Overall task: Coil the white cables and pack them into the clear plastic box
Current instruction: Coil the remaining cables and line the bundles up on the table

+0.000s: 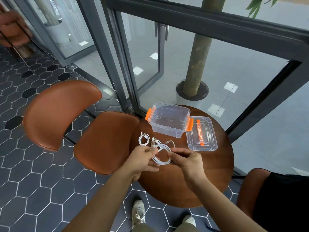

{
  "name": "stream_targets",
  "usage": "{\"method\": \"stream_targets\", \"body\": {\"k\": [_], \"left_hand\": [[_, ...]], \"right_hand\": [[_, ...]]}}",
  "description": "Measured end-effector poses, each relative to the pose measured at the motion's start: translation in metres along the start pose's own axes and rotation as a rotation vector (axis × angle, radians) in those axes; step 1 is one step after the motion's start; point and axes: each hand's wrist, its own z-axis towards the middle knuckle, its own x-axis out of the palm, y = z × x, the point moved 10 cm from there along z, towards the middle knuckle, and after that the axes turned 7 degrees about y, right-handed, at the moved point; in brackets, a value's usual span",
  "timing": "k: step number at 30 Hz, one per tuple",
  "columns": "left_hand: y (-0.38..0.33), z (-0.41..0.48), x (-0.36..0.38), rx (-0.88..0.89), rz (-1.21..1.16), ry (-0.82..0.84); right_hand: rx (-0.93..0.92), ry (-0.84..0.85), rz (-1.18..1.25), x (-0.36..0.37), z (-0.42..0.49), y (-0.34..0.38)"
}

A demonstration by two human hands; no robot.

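Note:
A white cable [161, 160] wound into a loose coil hangs between my hands above the round wooden table [209, 178]. My left hand [142, 160] pinches the coil's left side, and my right hand [185, 158] pinches its right side. A second small coiled white cable [143, 139] lies on the table just beyond my left hand. Another cable end with a plug [170, 142] lies beyond my fingers. The clear plastic box [168, 121] with orange latches stands open and empty at the table's far side. Its clear lid [201, 133] with an orange handle lies to its right.
A brown leather chair [70, 124] stands left of the table, touching its edge. Another brown chair [250, 190] with a black item on it is at the right. A glass wall with dark frames and a potted tree [195, 77] lie beyond the table.

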Motion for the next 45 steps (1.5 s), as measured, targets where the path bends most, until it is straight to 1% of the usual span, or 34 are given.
{"method": "stream_targets", "body": {"k": [2, 4, 6, 10, 13, 16, 18, 21, 23, 25, 28, 31, 34, 36, 40, 45], "left_hand": [[-0.003, 0.001, -0.002, 0.065, -0.006, -0.07], [-0.004, 0.001, 0.0, 0.108, -0.008, -0.099], [0.0, 0.002, 0.004, 0.113, -0.024, -0.105], [0.002, 0.003, 0.0, 0.124, -0.042, -0.168], [0.001, 0.003, -0.003, 0.114, -0.065, -0.16], [0.0, 0.003, -0.004, 0.094, -0.06, -0.134], [-0.001, 0.003, -0.001, 0.085, -0.06, -0.113], [-0.001, 0.001, 0.005, 0.07, -0.05, -0.077], [0.001, 0.0, 0.009, 0.062, -0.052, -0.054], [0.001, 0.0, 0.011, 0.058, -0.058, -0.037], [-0.001, 0.001, 0.012, 0.066, -0.063, -0.02], [-0.002, 0.001, 0.009, 0.071, -0.06, -0.018], [-0.002, 0.001, 0.006, 0.064, -0.065, -0.033], [-0.004, 0.001, 0.007, 0.063, -0.066, -0.03], [-0.011, -0.001, 0.009, 0.076, -0.106, -0.014], [-0.012, 0.0, 0.018, 0.059, -0.135, 0.033]], "right_hand": [[-0.01, -0.027, 0.024, -0.003, 0.001, 0.002], [-0.006, -0.056, 0.051, -0.007, 0.0, 0.001], [-0.003, -0.06, 0.053, -0.008, -0.003, 0.001], [-0.002, -0.03, 0.017, -0.006, -0.006, 0.002], [0.004, -0.007, 0.008, -0.006, -0.007, 0.002], [0.022, -0.063, 0.044, -0.013, -0.008, -0.002], [0.053, -0.065, 0.094, -0.014, -0.007, -0.006], [0.126, -0.003, 0.171, -0.009, -0.006, -0.008], [0.161, 0.013, 0.153, -0.01, -0.006, -0.006], [0.171, 0.011, 0.042, -0.015, -0.006, -0.004], [0.142, 0.008, -0.188, -0.023, -0.005, -0.001], [0.14, 0.065, -0.304, -0.025, -0.004, -0.003], [0.185, 0.121, -0.312, -0.024, -0.005, -0.01], [0.183, 0.177, -0.297, -0.021, -0.005, -0.01], [0.148, 0.207, -0.175, -0.024, 0.0, 0.0], [0.179, 0.324, -0.188, -0.007, 0.004, 0.0]]}}
